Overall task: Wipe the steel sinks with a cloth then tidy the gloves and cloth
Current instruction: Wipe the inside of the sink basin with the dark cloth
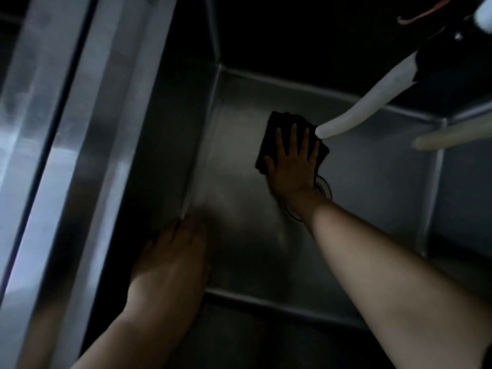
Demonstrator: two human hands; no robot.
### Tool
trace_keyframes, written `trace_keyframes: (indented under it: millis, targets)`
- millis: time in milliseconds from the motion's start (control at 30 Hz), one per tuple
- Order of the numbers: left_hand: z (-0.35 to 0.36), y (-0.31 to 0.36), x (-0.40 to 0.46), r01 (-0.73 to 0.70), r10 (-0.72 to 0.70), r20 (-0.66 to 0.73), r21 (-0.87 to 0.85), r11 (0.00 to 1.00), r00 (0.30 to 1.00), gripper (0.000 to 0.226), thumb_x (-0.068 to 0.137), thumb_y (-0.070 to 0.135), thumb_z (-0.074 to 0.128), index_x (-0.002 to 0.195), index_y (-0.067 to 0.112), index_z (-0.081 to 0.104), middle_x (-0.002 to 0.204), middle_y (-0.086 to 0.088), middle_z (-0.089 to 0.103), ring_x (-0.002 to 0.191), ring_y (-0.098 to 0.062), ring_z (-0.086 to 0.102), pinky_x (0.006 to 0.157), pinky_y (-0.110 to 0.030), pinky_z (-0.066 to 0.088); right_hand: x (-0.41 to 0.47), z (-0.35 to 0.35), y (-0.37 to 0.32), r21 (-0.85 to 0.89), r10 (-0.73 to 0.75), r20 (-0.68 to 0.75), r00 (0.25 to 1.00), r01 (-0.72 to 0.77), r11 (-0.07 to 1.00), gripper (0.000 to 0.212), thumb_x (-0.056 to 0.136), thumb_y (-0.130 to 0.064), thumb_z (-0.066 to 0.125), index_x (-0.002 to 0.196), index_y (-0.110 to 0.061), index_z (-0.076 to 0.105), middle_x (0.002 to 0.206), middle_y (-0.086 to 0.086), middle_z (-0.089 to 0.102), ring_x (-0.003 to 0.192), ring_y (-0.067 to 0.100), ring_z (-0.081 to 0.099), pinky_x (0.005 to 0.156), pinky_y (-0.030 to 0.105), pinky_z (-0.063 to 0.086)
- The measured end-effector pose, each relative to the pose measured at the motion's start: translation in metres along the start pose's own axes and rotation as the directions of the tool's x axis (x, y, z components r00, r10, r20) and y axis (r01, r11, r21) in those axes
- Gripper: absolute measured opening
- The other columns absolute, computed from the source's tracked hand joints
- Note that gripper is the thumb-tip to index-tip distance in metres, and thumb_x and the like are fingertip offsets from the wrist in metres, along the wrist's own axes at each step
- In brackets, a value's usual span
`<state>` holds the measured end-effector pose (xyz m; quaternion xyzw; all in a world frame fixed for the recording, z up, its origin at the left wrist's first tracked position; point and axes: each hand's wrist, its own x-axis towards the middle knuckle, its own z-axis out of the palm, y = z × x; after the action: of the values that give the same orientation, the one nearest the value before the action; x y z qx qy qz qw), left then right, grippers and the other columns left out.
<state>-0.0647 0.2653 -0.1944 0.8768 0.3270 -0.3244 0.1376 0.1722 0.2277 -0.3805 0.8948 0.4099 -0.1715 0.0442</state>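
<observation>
I am looking down into a deep steel sink [239,145], dim and shadowed, which fills most of the frame. My right hand [292,166] is at the centre, fingers spread and palm flat, pressing a dark cloth [277,123] onto the floor of the basin. The cloth is folded; its upper edge and left side show past my fingertips, the rest is hidden under the palm. The hand is not gripping the cloth, only pinning it flat. My right forearm runs from the lower right corner up to the wrist, and crosses over the round drain [323,189], which lies just below and right of the hand, partly covered.

My left hand [173,257] is in the lower left of the frame, resting with loose, extended fingers against the left wall of the basin near its bottom corner. It holds nothing; the fingers lie together and relaxed.

From the upper right a pale hose [364,107] curves down, and its end hangs just beside the right edge of the cloth, close to my little finger; I cannot tell whether it touches. A second, duller tube [452,138] enters from the right edge, blurred. Above them in the top right corner is a dark fitting [447,57] the pale hose comes from, too dim to make out.

Along the left of the frame the wide steel rim [87,129] runs diagonally, catching pale light.
</observation>
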Motion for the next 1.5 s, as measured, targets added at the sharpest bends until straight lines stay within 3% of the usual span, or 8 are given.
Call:
trace_keyframes:
  millis: [133, 300, 400, 667, 933, 1133, 1267, 1500]
  targets:
    - [0.009, -0.012, -0.012, -0.035, 0.035, -0.02, -0.014, 0.999, 0.999, 0.051, 0.061, 0.024, 0.081, 0.108, 0.01, 0.068, 0.114, -0.011, 0.066, 0.099, -0.032, 0.064, 0.074, -0.044, 0.055, -0.017, 0.006, -0.052, -0.013, -0.16, 0.025, 0.987, 0.16, 0.987, 0.068, 0.096, -0.053, 0.025, 0.149, -0.026, -0.007, 0.157, 0.011, -0.012, 0.142, 0.035, -0.017, 0.112, 0.054, -0.015]
    - [0.027, -0.016, -0.013, -0.033, 0.033, -0.016, 0.001, 0.999, 0.999, 0.057, 0.092, 0.046, 0.037, 0.145, 0.029, 0.023, 0.153, 0.004, 0.016, 0.138, -0.019, 0.022, 0.108, -0.034, 0.028, -0.056, 0.029, -0.092, -0.017, -0.355, 0.078, 0.932, 0.357, 0.934, 0.067, 0.095, -0.052, 0.029, 0.15, -0.027, -0.002, 0.158, 0.01, -0.008, 0.142, 0.036, -0.016, 0.108, 0.054, -0.02]
    - [0.032, -0.016, -0.009, -0.024, 0.024, 0.017, 0.0, 1.0, 1.0, 0.059, 0.092, 0.045, 0.038, 0.146, 0.028, 0.018, 0.156, 0.003, 0.01, 0.141, -0.02, 0.014, 0.11, -0.035, 0.024, -0.086, 0.04, -0.085, -0.041, -0.449, 0.144, 0.882, 0.458, 0.888, 0.069, 0.094, -0.053, 0.032, 0.149, -0.029, -0.002, 0.158, 0.006, -0.007, 0.143, 0.034, -0.015, 0.106, 0.051, -0.025]
    - [0.04, -0.015, -0.002, -0.04, 0.041, 0.033, -0.046, 0.998, 0.999, 0.062, 0.093, 0.044, 0.04, 0.148, 0.025, 0.017, 0.158, 0.002, 0.009, 0.141, -0.022, 0.016, 0.113, -0.036, 0.023, -0.093, 0.03, -0.011, -0.049, -0.221, 0.048, 0.974, 0.223, 0.973, 0.066, 0.095, -0.049, 0.035, 0.149, -0.028, 0.005, 0.159, 0.006, -0.001, 0.144, 0.032, -0.01, 0.113, 0.045, -0.014]
    - [0.046, -0.012, 0.003, -0.048, 0.045, -0.032, -0.11, 0.993, 0.998, 0.058, 0.092, 0.039, 0.046, 0.145, 0.024, 0.026, 0.157, 0.0, 0.012, 0.141, -0.021, 0.015, 0.11, -0.038, 0.025, -0.149, 0.056, -0.034, -0.059, -0.291, 0.049, 0.955, 0.294, 0.954, 0.073, 0.092, -0.05, 0.044, 0.146, -0.026, 0.002, 0.154, 0.01, -0.006, 0.139, 0.037, -0.015, 0.11, 0.055, -0.012]
    - [0.05, -0.01, 0.005, -0.06, 0.056, -0.045, -0.078, 0.995, 0.997, 0.062, 0.09, 0.04, 0.048, 0.145, 0.022, 0.027, 0.154, -0.002, 0.021, 0.138, -0.023, 0.023, 0.11, -0.037, 0.026, -0.174, 0.069, -0.072, -0.078, -0.627, 0.208, 0.751, 0.652, 0.754, 0.071, 0.092, -0.053, 0.037, 0.143, -0.027, -0.005, 0.157, 0.008, -0.005, 0.14, 0.034, -0.018, 0.11, 0.056, -0.016]
    - [0.048, -0.004, 0.004, -0.094, 0.092, -0.07, -0.031, 0.995, 0.993, 0.063, 0.089, 0.04, 0.048, 0.145, 0.021, 0.026, 0.151, -0.001, 0.028, 0.134, -0.022, 0.031, 0.103, -0.035, 0.032, -0.177, 0.05, -0.035, -0.087, -0.771, 0.224, 0.596, 0.801, 0.593, 0.068, 0.089, -0.051, 0.049, 0.146, -0.024, 0.023, 0.155, 0.008, 0.02, 0.143, 0.033, 0.008, 0.111, 0.056, -0.001]
    - [0.045, 0.011, -0.002, -0.254, 0.255, -0.009, 0.051, 0.966, 0.967, 0.065, 0.088, 0.042, 0.049, 0.146, 0.022, 0.028, 0.154, -0.003, 0.027, 0.135, -0.023, 0.032, 0.105, -0.032, 0.029, -0.176, 0.035, 0.06, -0.104, -0.64, 0.118, 0.759, 0.65, 0.753, 0.071, 0.08, -0.05, 0.066, 0.141, -0.022, 0.041, 0.148, 0.01, 0.037, 0.135, 0.038, 0.032, 0.106, 0.061, 0.022]
